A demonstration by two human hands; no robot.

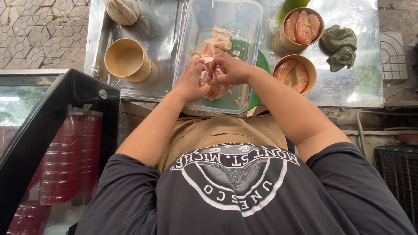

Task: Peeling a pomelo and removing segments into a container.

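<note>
- Over the clear plastic tub [250,26], both hands meet at the middle of the metal counter [357,87]
- Left hand [189,82]: fingers curled shut around a pink pomelo segment [213,89], thumb pressed at its top edge
- Right hand [233,69]: fingers bent and pinched on the same segment from the other side, knuckles up; the two hands touch at the fingertips
- Segment sits between both palms, held just above the tub's near end; pale membrane shows at the grip, pink flesh below
- Loose peel scraps [217,41], pale pink and cream, lie in the tub beyond the hands
- Green plate [257,93] lies under the tub, its rim showing at the tub's right side
- Two paper cups to the right of the tub: the far cup [320,26] filled with peeled pink segments standing up, the near cup [310,69] with a few segments lying inside
- Empty stacked paper cups [128,61] stand left of the tub
- Peeled whole pomelo [123,11] at the far left corner of the counter
- Green cloth [342,45] crumpled at the right, well apart from the hands
- Green bottle [287,11] behind the far cup, only partly in view
- Glass-fronted cabinet [56,143] at the person's left, with stacked red-filled cups [63,165] inside
</note>
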